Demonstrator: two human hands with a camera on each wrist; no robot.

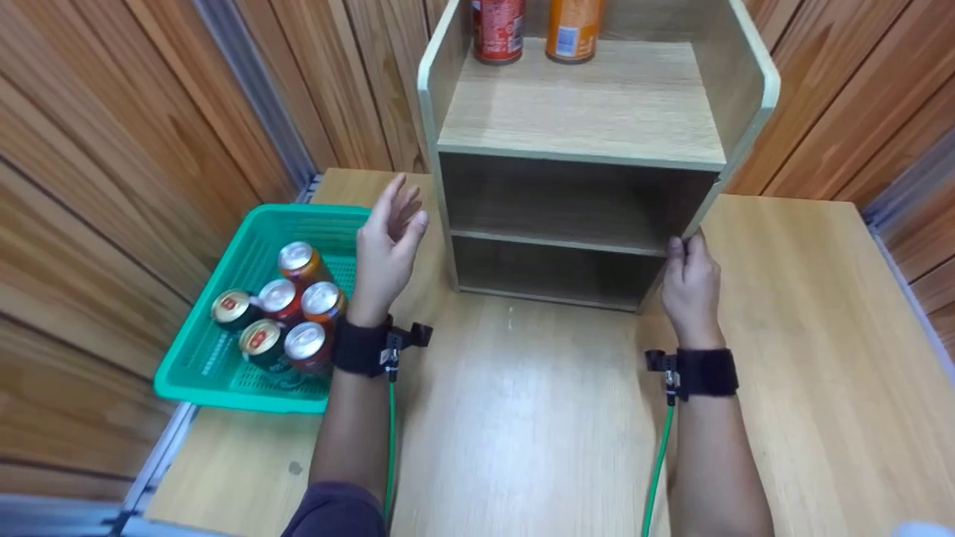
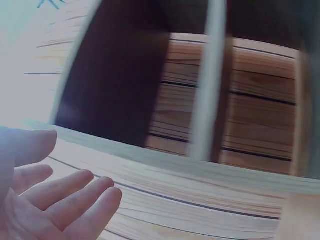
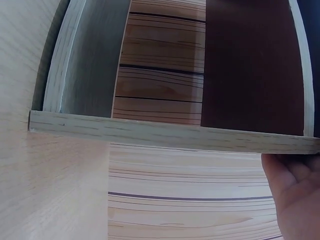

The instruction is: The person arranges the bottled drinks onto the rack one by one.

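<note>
Shelf unit (image 1: 589, 112): pale wood-grain board with rounded, light-edged side panels; box-shaped, standing upright at the back middle of the surface (image 1: 515, 418), its open front facing the person. Three levels: an open top board and two dark compartments below.

Right hand (image 1: 690, 287): at the unit's lower right front corner, thumb and fingers closed round the edge of the side panel; the grip holds that panel. In the right wrist view only the hand's edge shows beside the board.

Left hand (image 1: 388, 246): raised just left of the unit, fingers straight and spread, palm toward the side panel; grip wide, holding nothing. Whether it touches the panel cannot be told.

Red can (image 1: 498, 30) and orange can (image 1: 573, 28): upright side by side at the back of the top board; labels too small to read.

Basket (image 1: 194, 373): green perforated plastic, rectangular, at the surface's left edge. Holds five cans (image 1: 280, 317) standing upright in a cluster, silver tops up, bodies red, orange and dark green; printing unreadable.

Wristbands: black, one on each wrist, each with a green cable.

Walls: wood panelling.
</note>
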